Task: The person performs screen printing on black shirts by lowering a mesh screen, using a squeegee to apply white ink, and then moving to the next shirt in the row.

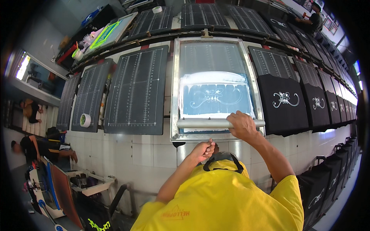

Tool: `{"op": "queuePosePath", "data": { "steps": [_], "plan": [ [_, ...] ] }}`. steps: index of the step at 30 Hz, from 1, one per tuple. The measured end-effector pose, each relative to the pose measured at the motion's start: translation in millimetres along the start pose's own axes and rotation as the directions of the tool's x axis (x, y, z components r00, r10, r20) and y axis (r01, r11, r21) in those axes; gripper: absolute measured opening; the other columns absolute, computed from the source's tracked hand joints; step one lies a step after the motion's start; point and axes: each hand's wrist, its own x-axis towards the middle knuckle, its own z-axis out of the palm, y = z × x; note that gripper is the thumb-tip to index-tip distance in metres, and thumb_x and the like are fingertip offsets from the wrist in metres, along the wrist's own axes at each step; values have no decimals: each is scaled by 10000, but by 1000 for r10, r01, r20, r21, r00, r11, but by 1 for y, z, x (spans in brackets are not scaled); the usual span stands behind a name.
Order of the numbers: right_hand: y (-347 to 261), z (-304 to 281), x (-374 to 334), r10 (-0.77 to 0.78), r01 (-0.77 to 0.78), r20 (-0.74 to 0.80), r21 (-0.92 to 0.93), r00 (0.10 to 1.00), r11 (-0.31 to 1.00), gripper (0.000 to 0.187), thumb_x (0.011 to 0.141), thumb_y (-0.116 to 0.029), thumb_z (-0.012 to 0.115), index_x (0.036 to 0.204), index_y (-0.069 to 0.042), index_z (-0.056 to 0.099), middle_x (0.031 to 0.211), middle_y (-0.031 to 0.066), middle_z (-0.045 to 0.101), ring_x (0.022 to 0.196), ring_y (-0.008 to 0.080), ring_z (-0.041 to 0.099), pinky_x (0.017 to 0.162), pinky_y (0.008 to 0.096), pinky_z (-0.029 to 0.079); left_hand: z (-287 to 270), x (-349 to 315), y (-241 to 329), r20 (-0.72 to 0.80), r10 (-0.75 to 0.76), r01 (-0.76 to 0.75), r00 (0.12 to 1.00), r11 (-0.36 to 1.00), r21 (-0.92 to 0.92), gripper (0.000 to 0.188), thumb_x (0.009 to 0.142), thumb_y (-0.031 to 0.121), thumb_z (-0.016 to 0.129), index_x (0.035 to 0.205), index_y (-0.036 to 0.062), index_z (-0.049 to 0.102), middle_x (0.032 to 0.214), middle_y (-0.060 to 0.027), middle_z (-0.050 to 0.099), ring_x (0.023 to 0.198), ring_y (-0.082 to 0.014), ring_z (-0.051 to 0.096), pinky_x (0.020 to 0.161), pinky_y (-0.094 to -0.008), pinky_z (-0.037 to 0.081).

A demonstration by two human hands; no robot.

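My right hand (pixel 243 125) grips the long grey handle of a squeegee (pixel 204 123), which lies across the near end of a printing screen. The screen's metal frame (pixel 175 88) rests over a board straight in front of me. White ink (pixel 212 78) forms a band across the mesh and lines its edges. Within the blue area a pale scroll design (pixel 211 101) shows. Just off the frame's near edge, my left hand (pixel 203 151) is closed near my body; whatever its curled fingers hold, if anything, is hidden.
To the right, black shirts (pixel 283 115) with white scroll prints lie on boards in a row. Dark marked boards (pixel 137 90) stand at the left, one bearing a tape roll (pixel 85 120). A metal clamp (pixel 206 34) sits at the screen's far end. Other people (pixel 32 148) are at left and far right.
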Motion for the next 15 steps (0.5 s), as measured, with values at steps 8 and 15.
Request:
{"op": "queuePosePath", "data": {
  "steps": [8,15],
  "plan": [
    [-19,33,-43,-78,85,51,-142,996,986,107,713,-93,597,811,-86,557,809,53,551,806,244,560,663,367,458,4,-4,-3,-51,9,-7,999,999,36,237,983,161,457,752,114,471,529,51,313,421,-47,277,372,-208,200],
    [-4,41,-17,-68,71,22,-201,997,977,140,705,-101,622,823,-87,547,820,48,539,816,238,542,668,354,438,3,-5,3,-43,-92,89,995,994,-71,220,995,141,453,778,124,485,533,55,314,400,-53,254,358,-210,197]
  ]
}}
